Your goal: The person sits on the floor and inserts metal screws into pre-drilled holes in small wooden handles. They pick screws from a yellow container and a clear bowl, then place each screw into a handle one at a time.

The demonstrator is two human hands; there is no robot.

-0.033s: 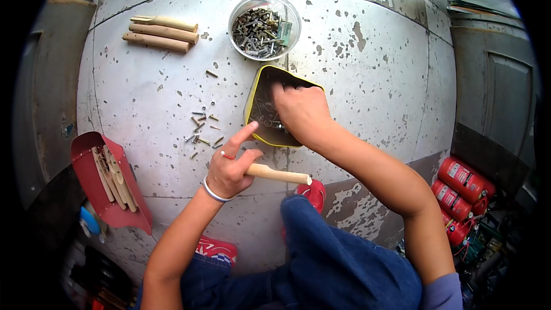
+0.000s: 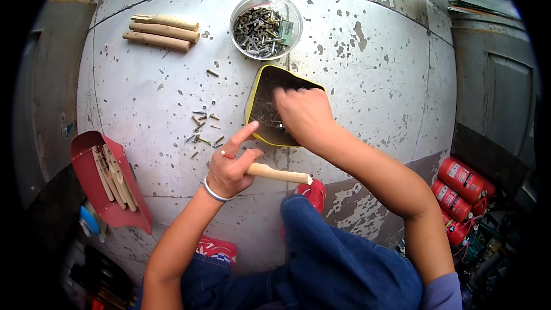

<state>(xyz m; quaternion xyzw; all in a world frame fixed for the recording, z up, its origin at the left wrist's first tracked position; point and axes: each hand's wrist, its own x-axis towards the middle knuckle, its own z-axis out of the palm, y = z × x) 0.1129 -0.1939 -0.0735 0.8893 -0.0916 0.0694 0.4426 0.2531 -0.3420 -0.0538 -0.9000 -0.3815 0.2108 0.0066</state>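
Note:
My left hand [image 2: 229, 171] is closed around a pale wooden handle [image 2: 281, 174], which sticks out to the right. Its index finger is stretched forward to the near left rim of a dark, yellow-edged container [image 2: 249, 104]. Inside that container lie small metal fasteners [image 2: 274, 123], partly hidden by my right hand [image 2: 305, 112]. The right hand reaches in over the right side with bent fingers; the fingertips are blurred, and what they hold, if anything, cannot be made out. Several loose screws [image 2: 199, 126] lie scattered left of the container.
Behind the container stands a clear round tub [image 2: 235, 39] full of metal fasteners. Three wooden handles [image 2: 163, 32] lie at the far left. A red scoop-shaped holder [image 2: 143, 213] with wooden pieces is at the left. Red fire extinguishers [image 2: 460, 179] are at the right.
My right hand has shifted very slightly within the container. The left hand and the wooden handle are where they were.

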